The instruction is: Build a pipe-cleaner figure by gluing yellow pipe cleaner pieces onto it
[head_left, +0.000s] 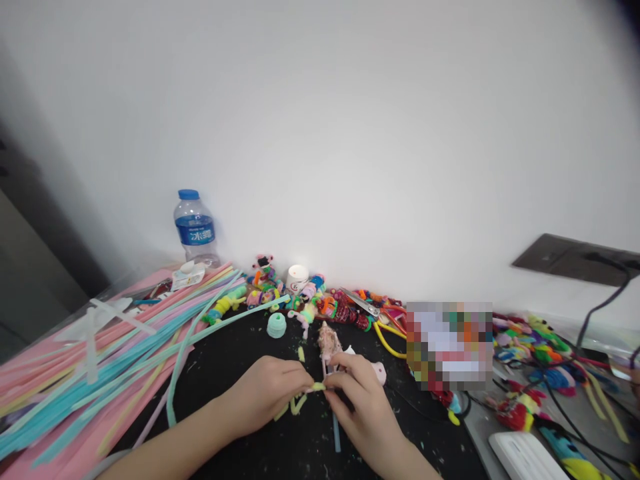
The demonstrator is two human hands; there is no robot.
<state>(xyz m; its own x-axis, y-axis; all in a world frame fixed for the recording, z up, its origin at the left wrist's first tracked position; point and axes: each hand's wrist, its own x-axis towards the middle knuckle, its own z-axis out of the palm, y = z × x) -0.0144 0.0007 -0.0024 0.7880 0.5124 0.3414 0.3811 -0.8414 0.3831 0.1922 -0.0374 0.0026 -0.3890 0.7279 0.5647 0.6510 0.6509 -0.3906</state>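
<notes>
1. Head view: a short yellow fuzzy piece (318, 386) is held low over the middle of the tabletop (285, 460), toward its near edge.
2. Bent yellow strips (299, 405) lie just beside it; a yellow scrap (301, 354) lies a little nearer the back edge.
3. A bluish stick (337, 433) juts toward the near edge, partly covered by the right hand (357, 393), which also hides part of a pale pink object (379, 373).
4. Toward the back edge are a mint coil (277, 325), scissors (373, 309), a white cup (298, 279) and crowded fuzzy figures (265, 297).
5. Pastel fuzzy stems (150, 347) spread over the left side; a blue-capped bottle (194, 230) stands at the back left corner.
6. A white device (525, 457) lies toward the near right corner; a pixelated patch hides what is beyond.
7. The yellow fuzzy piece sits between both hands' fingertips: the left hand (277, 393) pinches its left end, the right hand its right end.
</notes>
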